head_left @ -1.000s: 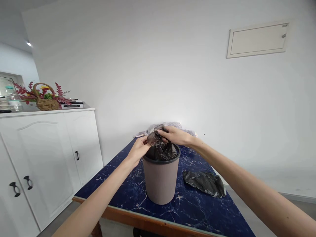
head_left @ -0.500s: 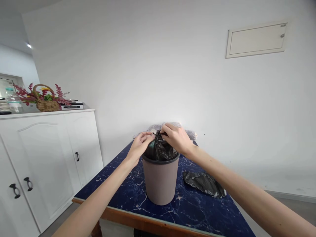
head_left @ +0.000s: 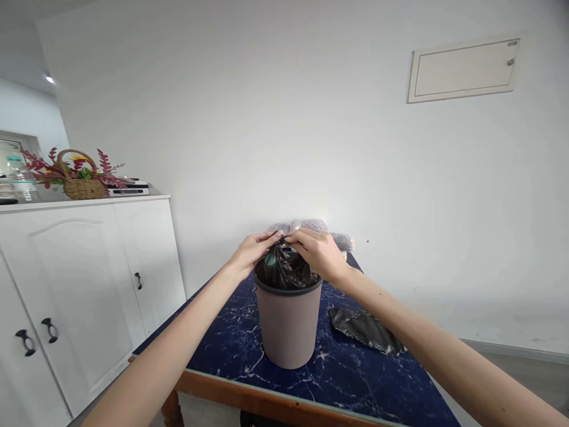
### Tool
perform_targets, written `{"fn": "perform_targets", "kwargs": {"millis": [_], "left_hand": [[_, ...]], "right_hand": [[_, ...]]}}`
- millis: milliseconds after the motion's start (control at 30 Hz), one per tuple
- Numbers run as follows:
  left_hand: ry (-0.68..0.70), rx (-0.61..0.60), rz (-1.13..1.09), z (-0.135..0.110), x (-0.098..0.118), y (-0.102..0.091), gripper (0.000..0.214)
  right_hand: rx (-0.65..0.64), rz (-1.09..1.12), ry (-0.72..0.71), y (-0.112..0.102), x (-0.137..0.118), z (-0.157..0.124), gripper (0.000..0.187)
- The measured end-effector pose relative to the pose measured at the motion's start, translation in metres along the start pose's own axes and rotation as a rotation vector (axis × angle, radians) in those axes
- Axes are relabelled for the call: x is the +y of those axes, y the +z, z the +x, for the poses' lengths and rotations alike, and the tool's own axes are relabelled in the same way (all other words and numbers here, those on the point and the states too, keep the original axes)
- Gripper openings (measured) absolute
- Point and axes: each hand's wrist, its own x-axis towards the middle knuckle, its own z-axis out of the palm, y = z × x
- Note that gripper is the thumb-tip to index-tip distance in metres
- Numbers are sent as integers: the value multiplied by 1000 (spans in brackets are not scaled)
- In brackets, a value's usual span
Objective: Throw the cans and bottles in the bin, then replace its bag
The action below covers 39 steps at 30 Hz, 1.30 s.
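Observation:
A taupe trash can [head_left: 290, 329] with a dark rim stands upright on the blue marbled table. Inside it is a black garbage bag [head_left: 288, 270], its gathered top drawn up above the rim. My left hand [head_left: 254, 251] pinches the bag's top from the left, fingers closed on the plastic. From the right, my right hand [head_left: 319, 252] pinches the same bunched top close beside the left fingertips. What lies inside the bag is hidden. A second black garbage bag [head_left: 367, 330], flat and crumpled, lies on the table to the right, partly behind my right forearm.
A grey plush toy [head_left: 313, 225] rests at the table's far end against the wall. To the left stands a white cabinet [head_left: 89, 284] carrying a flower basket [head_left: 84, 188] and a plastic bottle [head_left: 22, 184]. The table's wooden front edge [head_left: 249, 398] is near me.
Both hands have come closer together at the bag's top, the right one lowering a little. The bag's gathered neck looks narrower and more drawn up, standing farther from the can's left rim.

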Motion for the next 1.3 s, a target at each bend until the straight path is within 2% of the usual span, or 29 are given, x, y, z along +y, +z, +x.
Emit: {"fn": "perform_targets", "kwargs": {"millis": [133,267,367,500,700,833,900,1000,1067,1167,1233,1300], "left_hand": [[52,8,100,-5,-4,-7,45],[146,48,291,-6,-7,-20,39],[175,31,363,-7,-12,-32,37],[165,-9,325,-10,-21,-44,34],[136,62,176,-16,-16,-43,40],[104,61,134,-21,-11,-38,45],[107,63,121,-23,-11,-36,44],[116,77,111,-26,-12,-37,43],[107,91,101,-27,-16,-40,46],[103,165,59,-28,-33,-53,55],[92,273,75,-29,-56,-67,64],[46,384,180,-33,-84,-82,72]], "right_hand": [[45,183,3,-7,-3,-16,21],[85,265,-16,-17,-10,-37,17],[63,284,76,-23,-16,-57,15],[-9,325,190,-29,-23,-73,11],[-186,500,335,-31,-27,-51,18],[-363,726,478,-24,-26,-28,28],[-392,788,550,-19,-25,-20,31],[-370,693,512,-12,-21,-14,42],[-363,584,454,-9,-16,-11,38],[-415,587,474,-6,-9,-8,21],[-422,675,528,-6,-6,-5,15],[-375,752,562,-6,-3,0,14]]}}
